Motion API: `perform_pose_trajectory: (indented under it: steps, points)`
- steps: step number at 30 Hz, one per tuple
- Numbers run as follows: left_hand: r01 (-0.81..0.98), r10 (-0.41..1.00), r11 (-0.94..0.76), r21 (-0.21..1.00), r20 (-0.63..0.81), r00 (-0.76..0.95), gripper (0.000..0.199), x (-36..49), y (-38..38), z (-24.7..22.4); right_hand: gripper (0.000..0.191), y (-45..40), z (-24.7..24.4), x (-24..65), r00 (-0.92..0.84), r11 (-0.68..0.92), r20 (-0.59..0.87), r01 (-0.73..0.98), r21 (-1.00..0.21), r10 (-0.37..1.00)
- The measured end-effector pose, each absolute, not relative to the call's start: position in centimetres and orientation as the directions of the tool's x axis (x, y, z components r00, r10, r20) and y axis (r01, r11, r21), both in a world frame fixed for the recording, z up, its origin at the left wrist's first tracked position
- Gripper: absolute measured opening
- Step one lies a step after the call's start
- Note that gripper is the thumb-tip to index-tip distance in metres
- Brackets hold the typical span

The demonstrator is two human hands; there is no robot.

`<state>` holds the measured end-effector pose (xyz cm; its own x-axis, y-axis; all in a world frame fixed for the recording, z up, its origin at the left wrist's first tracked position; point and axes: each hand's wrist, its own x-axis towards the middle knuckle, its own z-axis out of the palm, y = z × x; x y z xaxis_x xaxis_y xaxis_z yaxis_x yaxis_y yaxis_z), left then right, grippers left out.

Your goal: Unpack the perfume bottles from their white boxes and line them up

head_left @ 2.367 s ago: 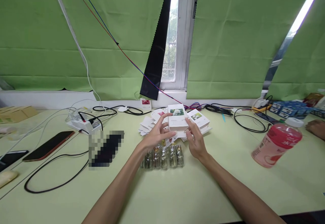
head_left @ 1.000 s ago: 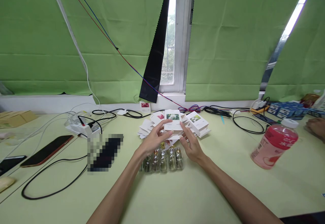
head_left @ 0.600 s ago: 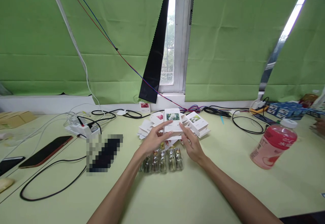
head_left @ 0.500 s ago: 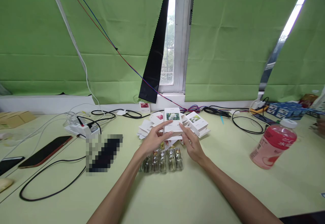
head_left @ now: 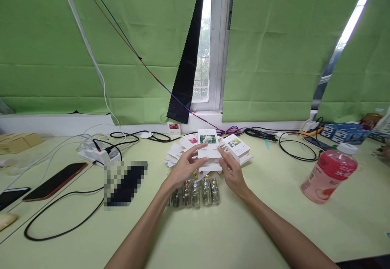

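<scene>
White, with a picture of pale flowers over dark green, a cardboard box [head_left: 208, 139] is held just beyond the row of small clear bottles [head_left: 196, 194], its printed face visible. The left hand [head_left: 185, 166] grips it from the left, index finger across the face and thumb near the lower edge. The right hand [head_left: 233, 172] pinches its lower right corner. Behind the row, around the held box, spreads a heap of white cartons [head_left: 237, 146], some printed with red or pale flowers. The row rests on a pale green worktop [head_left: 198, 236]. Well to the right of the row stands a pink drink bottle [head_left: 329, 175]. To the row's left is a pixelated dark patch [head_left: 129, 183]; farther left lies a phone [head_left: 56, 181]. Beyond the row and to its left sits a white power strip [head_left: 99, 152].
</scene>
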<state>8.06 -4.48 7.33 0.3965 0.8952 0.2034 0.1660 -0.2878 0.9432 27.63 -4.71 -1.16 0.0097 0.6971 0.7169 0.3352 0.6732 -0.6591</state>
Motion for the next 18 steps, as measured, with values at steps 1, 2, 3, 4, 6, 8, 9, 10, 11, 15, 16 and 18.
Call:
perform_pose_trajectory:
  steps: [1, 2, 3, 4, 6, 8, 9, 10, 11, 15, 16, 18]
  points:
    - [0.171, 0.894, -0.293, 0.941, 0.206, 0.399, 0.057, 8.05, -4.50, 7.35, 0.043, -4.71, -1.17, 27.64, 0.012, 0.677, 0.722, 0.335, -0.655, 0.692]
    - [0.173, 0.892, -0.297, 0.939, 0.208, 0.402, 0.057, 8.03, -4.50, 7.36, 0.043, -4.71, -1.18, 27.65, 0.012, 0.681, 0.725, 0.334, -0.652, 0.689]
    - [0.173, 0.889, -0.302, 0.938, 0.211, 0.406, 0.058, 8.01, -4.50, 7.35, 0.043, -4.72, -1.18, 27.65, 0.011, 0.682, 0.726, 0.330, -0.652, 0.688]
    - [0.171, 0.886, -0.308, 0.936, 0.217, 0.409, 0.059, 7.98, -4.48, 7.32, 0.043, -4.73, -1.17, 27.66, 0.012, 0.682, 0.724, 0.325, -0.655, 0.690]
    - [0.167, 0.880, -0.322, 0.932, 0.230, 0.415, 0.061, 7.92, -4.40, 7.22, 0.043, -4.74, -1.14, 27.67, 0.014, 0.678, 0.717, 0.314, -0.665, 0.697]
    - [0.167, 0.873, -0.333, 0.928, 0.237, 0.426, 0.063, 7.85, -4.27, 7.06, 0.044, -4.73, -1.11, 27.69, 0.021, 0.675, 0.713, 0.305, -0.672, 0.701]
    - [0.163, 0.869, -0.335, 0.928, 0.237, 0.434, 0.065, 7.82, -4.21, 6.98, 0.043, -4.71, -1.09, 27.70, 0.023, 0.674, 0.712, 0.302, -0.674, 0.702]
    - [0.154, 0.864, -0.333, 0.930, 0.235, 0.445, 0.068, 7.79, -4.15, 6.91, 0.043, -4.70, -1.08, 27.72, 0.026, 0.673, 0.711, 0.301, -0.676, 0.703]
    - [0.141, 0.856, -0.332, 0.933, 0.235, 0.460, 0.072, 7.78, -4.09, 6.85, 0.043, -4.69, -1.07, 27.73, 0.027, 0.673, 0.710, 0.298, -0.677, 0.703]
    - [0.069, 0.820, -0.331, 0.941, 0.250, 0.515, 0.088, 7.80, -4.02, 6.73, 0.043, -4.66, -1.09, 27.74, 0.031, 0.664, 0.698, 0.281, -0.693, 0.716]
    - [0.054, 0.815, -0.322, 0.945, 0.247, 0.525, 0.092, 7.82, -4.03, 6.73, 0.043, -4.66, -1.10, 27.73, 0.031, 0.660, 0.693, 0.278, -0.698, 0.720]
    - [0.035, 0.811, -0.296, 0.955, 0.232, 0.536, 0.098, 7.87, -4.06, 6.75, 0.043, -4.64, -1.11, 27.71, 0.029, 0.653, 0.685, 0.274, -0.706, 0.728]
